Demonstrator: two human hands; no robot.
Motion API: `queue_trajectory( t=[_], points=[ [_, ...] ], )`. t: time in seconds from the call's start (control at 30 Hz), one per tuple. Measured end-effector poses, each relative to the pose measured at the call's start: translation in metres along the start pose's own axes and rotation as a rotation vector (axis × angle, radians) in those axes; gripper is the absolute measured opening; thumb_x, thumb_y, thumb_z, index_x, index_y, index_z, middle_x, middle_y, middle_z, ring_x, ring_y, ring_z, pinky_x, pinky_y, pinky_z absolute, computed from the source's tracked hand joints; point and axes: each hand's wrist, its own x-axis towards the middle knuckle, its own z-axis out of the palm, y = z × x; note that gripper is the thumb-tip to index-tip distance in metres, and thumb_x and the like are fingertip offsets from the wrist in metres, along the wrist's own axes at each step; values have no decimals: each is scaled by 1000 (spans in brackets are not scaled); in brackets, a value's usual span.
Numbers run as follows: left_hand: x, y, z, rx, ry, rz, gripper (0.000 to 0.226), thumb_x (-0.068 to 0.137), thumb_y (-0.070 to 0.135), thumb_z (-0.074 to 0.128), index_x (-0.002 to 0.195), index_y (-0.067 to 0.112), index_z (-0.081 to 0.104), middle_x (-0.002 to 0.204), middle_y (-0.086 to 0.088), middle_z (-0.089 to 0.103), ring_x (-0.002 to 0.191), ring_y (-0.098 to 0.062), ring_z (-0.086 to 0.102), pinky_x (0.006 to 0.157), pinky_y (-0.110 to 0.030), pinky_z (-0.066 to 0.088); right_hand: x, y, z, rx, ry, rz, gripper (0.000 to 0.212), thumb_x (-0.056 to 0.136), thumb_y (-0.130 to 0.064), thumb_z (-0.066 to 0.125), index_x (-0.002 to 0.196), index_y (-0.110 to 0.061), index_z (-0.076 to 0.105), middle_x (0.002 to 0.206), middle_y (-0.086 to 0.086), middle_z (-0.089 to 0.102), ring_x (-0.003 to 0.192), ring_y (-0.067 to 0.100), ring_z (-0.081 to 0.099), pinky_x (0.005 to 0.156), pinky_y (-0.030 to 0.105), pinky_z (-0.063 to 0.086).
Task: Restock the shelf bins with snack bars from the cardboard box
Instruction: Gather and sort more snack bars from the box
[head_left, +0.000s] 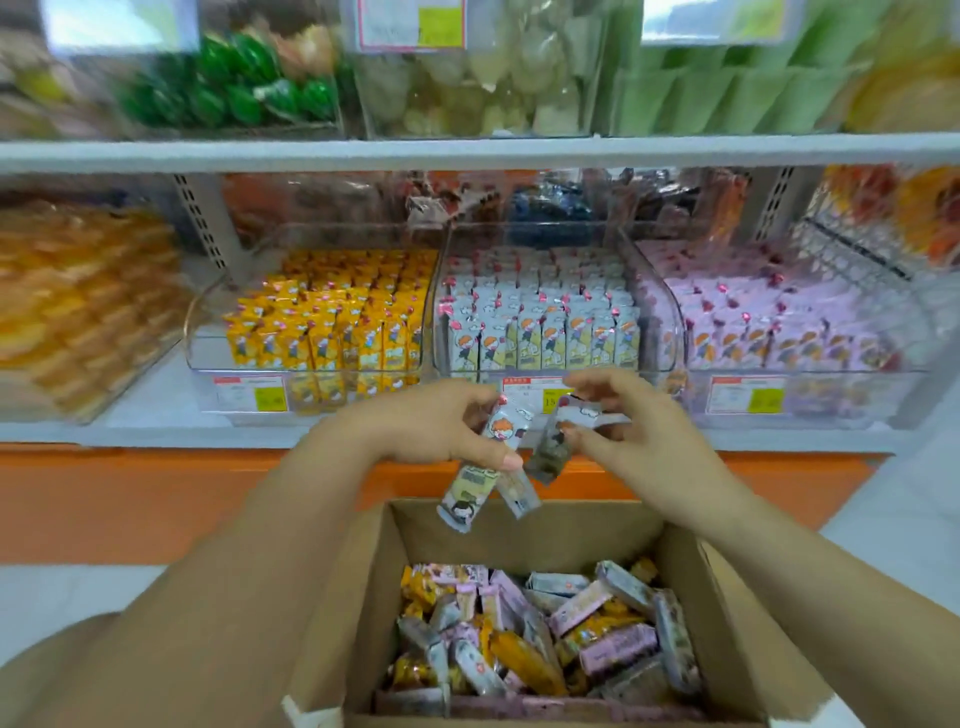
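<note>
Above the near cardboard box (545, 535), the left hand (447, 431) grips white snack bars (480, 475), their number unclear. The right hand (641, 434) pinches a blurred dark bar (548, 454). The far shelf bins (540, 358) are smeared.

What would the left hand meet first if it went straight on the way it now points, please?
Probably the clear front wall of the middle bin, just beyond the left hand and its snack bars. The right hand, pinching another bar, sits close beside that line, and depth is hard to judge.
</note>
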Motion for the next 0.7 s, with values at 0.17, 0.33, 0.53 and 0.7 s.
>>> queue_trajectory(
  t=[0.17, 0.33, 0.53, 0.7],
  points=[
    [-18, -4, -34, -25, 139, 3, 60, 73, 52, 69, 102, 7, 43, 69, 5, 32, 57, -9, 31, 56, -25, 26, 36, -35, -22, 26, 151, -139, 30, 87, -10, 65, 109, -29, 56, 106, -19, 54, 104, 5, 54, 81, 12, 48],
    [-15, -15, -44, -97, 224, 6, 68, 74, 50, 68, 131, 17, 47, 76, 6, 41, 68, -6, 44, 60, -15, 35, 76, -33, -12, -179, 302, -180, 30, 89, -11, 63, 117, -19, 60, 110, -12, 51, 101, 3, 47, 83, 14, 45],
    [-12, -23, -48, -93, 240, 6, 67, 80, 44, 68, 131, 9, 44, 112, 9, 43, 100, -6, 44, 87, -36, 45, 121, -1, 16, -364, 68, 32, 35, 87, -15, 66, 122, -15, 61, 126, 1, 61, 76, 9, 52, 80, 22, 38],
    [-10, -33, -50, -171, 204, 20, 89, 78, 47, 68, 149, 20, 24, 149, 3, 37, 134, -12, 38, 107, -28, 34, 144, 6, 31, -484, -79, 110, 41, 86, -5, 65, 126, -11, 57, 126, 10, 59, 106, 21, 57, 87, 24, 40]
  ],
)
